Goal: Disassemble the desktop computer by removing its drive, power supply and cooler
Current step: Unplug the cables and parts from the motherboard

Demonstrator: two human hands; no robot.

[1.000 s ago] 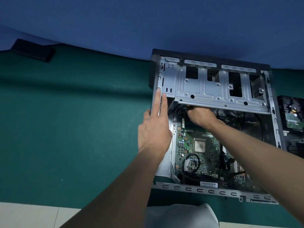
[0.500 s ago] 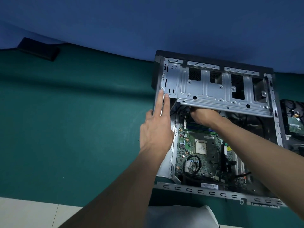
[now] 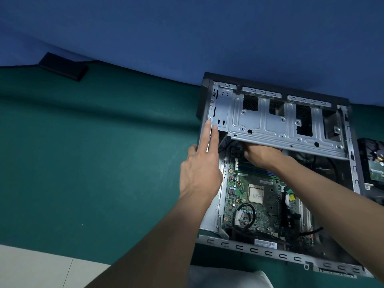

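Note:
The open desktop case (image 3: 264, 249) lies on its side on a green mat. Its grey metal drive cage (image 3: 268, 121) spans the far end. The green motherboard (image 3: 255, 204) shows below, with a bare CPU (image 3: 256, 195) and no cooler on it. My left hand (image 3: 200, 169) rests flat on the case's left wall, two straight fingers pointing up the edge. My right hand (image 3: 259, 154) reaches under the drive cage; its fingers are hidden there.
A removed drive with a green board (image 3: 375, 173) lies right of the case. A black flat box (image 3: 62, 66) sits at the mat's far left. A blue cloth wall rises behind. Pale floor shows at the bottom left.
The view has shifted slightly. Both hands stay where they were, the left on the case wall, the right under the cage.

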